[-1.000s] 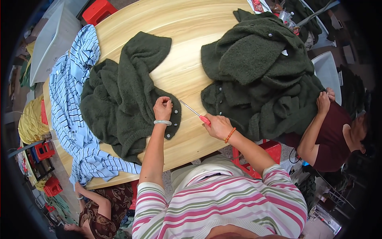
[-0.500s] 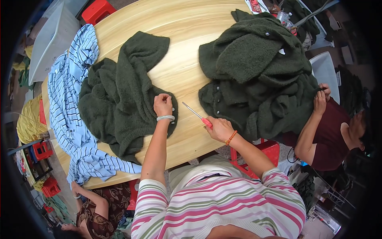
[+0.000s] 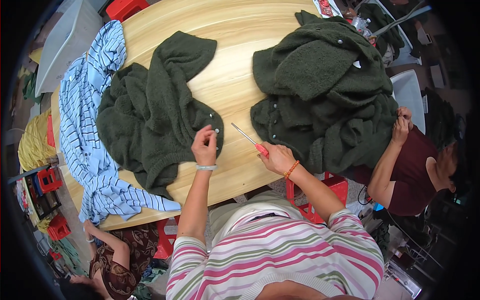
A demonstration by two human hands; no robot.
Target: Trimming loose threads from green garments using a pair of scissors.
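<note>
Fingers of your left hand [image 3: 204, 145] pinch the buttoned edge of the dark green fleece garment [image 3: 150, 120] at frame centre-left, steadying it, while your right hand [image 3: 277, 157] grips the red-handled screwdriver [image 3: 251, 141] closed, tip angled toward it across the wooden worktop [image 3: 230, 75].

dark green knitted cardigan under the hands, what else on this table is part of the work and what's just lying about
In hand:
dark green knitted cardigan, pinched at its buttoned edge by the left hand
red-handled screwdriver, held in the right hand

Lying about:
heap of dark green knitted garments
blue and white striped shirt
round pale wooden table
</note>
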